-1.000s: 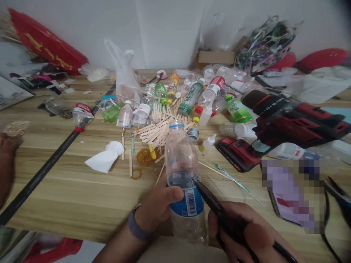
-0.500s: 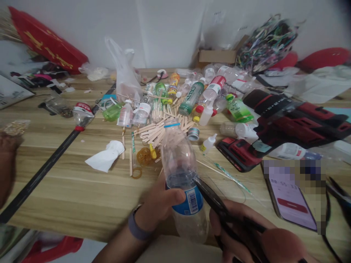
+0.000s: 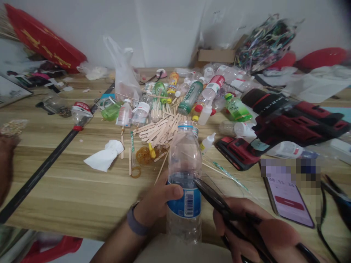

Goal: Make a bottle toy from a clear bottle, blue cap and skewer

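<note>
Left hand (image 3: pixel 153 205) — closed fingers are clasping clear bottle (image 3: pixel 185 155), upright, neck rising beyond them. Right hand (image 3: pixel 279 233), farther off — bent fingers are gripping black scissors (image 3: pixel 210 195), blades slanting leftward, tips meeting bottle wall right of left thumb (image 3: pixel 174 191)

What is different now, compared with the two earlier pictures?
The bottle has straightened from its leftward lean, its neck moving right. Nothing was newly grasped or released. The left hand still grips the bottle; the right hand still holds the scissors against its side. The drill stayed put.
</note>
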Demonstrator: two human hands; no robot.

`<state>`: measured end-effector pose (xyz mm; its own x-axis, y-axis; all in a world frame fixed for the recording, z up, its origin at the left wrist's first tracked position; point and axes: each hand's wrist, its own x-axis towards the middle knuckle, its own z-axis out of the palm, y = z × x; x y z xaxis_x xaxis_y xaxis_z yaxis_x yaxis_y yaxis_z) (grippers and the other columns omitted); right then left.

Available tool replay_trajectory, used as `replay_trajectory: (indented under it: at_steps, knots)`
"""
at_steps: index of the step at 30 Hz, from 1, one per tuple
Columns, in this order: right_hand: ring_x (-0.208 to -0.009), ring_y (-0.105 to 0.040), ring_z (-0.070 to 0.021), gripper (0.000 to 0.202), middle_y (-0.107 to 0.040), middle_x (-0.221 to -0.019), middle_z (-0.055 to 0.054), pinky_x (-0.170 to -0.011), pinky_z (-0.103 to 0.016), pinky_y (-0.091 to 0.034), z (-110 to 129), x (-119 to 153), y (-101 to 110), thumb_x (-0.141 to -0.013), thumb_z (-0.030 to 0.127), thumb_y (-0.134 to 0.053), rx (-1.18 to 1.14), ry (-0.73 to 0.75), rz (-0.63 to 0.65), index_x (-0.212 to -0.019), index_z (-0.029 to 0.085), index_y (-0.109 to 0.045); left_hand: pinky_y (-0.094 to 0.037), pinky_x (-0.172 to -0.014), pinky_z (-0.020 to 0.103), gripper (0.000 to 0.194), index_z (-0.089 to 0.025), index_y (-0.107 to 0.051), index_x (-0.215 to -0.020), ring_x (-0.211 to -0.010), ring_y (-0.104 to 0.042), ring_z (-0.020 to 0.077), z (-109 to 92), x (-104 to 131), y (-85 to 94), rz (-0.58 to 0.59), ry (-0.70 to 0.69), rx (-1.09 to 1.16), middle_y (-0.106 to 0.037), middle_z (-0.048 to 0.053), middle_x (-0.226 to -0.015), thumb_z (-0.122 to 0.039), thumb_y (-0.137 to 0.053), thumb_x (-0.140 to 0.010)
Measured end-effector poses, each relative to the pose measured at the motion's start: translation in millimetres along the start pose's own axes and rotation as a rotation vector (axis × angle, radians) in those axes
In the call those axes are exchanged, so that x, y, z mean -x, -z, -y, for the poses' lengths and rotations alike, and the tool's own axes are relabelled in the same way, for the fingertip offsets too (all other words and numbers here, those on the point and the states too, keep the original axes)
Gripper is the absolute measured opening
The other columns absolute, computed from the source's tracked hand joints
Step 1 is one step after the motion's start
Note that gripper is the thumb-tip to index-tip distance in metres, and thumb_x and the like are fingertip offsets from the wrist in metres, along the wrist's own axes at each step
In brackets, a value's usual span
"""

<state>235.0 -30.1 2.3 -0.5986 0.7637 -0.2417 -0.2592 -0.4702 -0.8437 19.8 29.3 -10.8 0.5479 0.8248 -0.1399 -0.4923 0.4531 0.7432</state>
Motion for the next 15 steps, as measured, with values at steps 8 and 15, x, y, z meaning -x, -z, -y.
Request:
replay_trajectory:
  at_steps: [8,15]
  knots:
    - [-0.037,-0.027,-0.0032,0.081,-0.034,-0.047,0.009,-0.039,-0.013,-0.033,6.5,0.5,-10.0,-0.078,0.09,-0.041,-0.23,-0.038,0.129,-0.09,0.012,-0.061,-0.047,-0.088,0.039,0.073,-0.018,-0.063,-0.117,-0.097,-0.063,0.0273,-1.4,-3.0,-5.3,-0.005,-0.144,-0.072,-0.067,0.008,-0.103,-0.057,-0.086,-0.06]
    - [-0.036,-0.027,-0.0029,0.08,-0.033,-0.046,0.01,-0.04,-0.013,-0.034,1.1,-6.4,-14.6,-0.074,0.09,-0.045,-0.242,-0.013,0.117,-0.089,0.013,-0.061,-0.046,-0.092,0.042,0.078,-0.02,-0.062,-0.122,-0.1,-0.062,0.0285,-0.2,-2.3,-4.2,-0.017,-0.164,-0.105,-0.066,0.008,-0.106,-0.06,-0.085,-0.06]
